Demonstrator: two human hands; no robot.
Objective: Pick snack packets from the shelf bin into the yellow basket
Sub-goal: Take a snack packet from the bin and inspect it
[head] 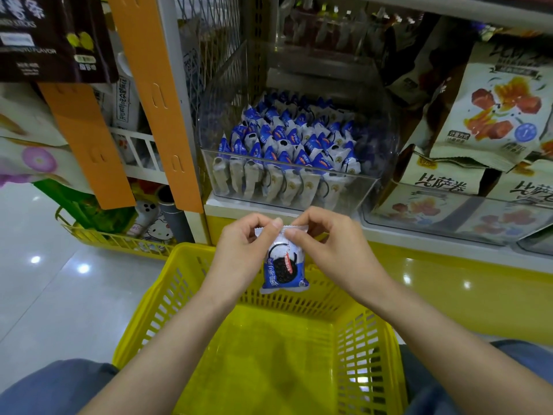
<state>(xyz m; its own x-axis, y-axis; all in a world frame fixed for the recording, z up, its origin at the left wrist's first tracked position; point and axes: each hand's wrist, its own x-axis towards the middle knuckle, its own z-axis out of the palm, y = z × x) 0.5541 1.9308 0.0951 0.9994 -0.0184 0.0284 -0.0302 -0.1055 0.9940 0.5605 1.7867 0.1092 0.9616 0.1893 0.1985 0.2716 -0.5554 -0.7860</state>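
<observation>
Head view, mid-frame: pinching one blue-and-white snack packet point(284, 268) by its crimped top edge, with the left hand point(242, 250) on the left corner and the right hand point(326, 244) on the right corner, thumb and forefinger of each closed on the wrapper. Hanging upright below the fingers, over the far rim of the yellow basket point(149, 313) in the lower middle of the frame, above it and not yet inside. Judging by the bare yellow bottom in sight, nothing dropped in yet, though partly hidden under the forearms, so cannot say for certain. Just above the hands, seeing the clear shelf bin point(363, 187) packed with rows of matching packets point(287, 139) standing on end, hardly thinned. Reads as the very start: one packet out of the bin and ready to be let go, plenty left to fetch. Further out, at right, noting large pale bags point(490, 106) with red-and-orange print stacked beside the bin; at upper left, orange strips point(155, 94) hanging; at lower left, a second yellow basket point(113, 239) on the shiny tiled floor point(45, 280).
</observation>
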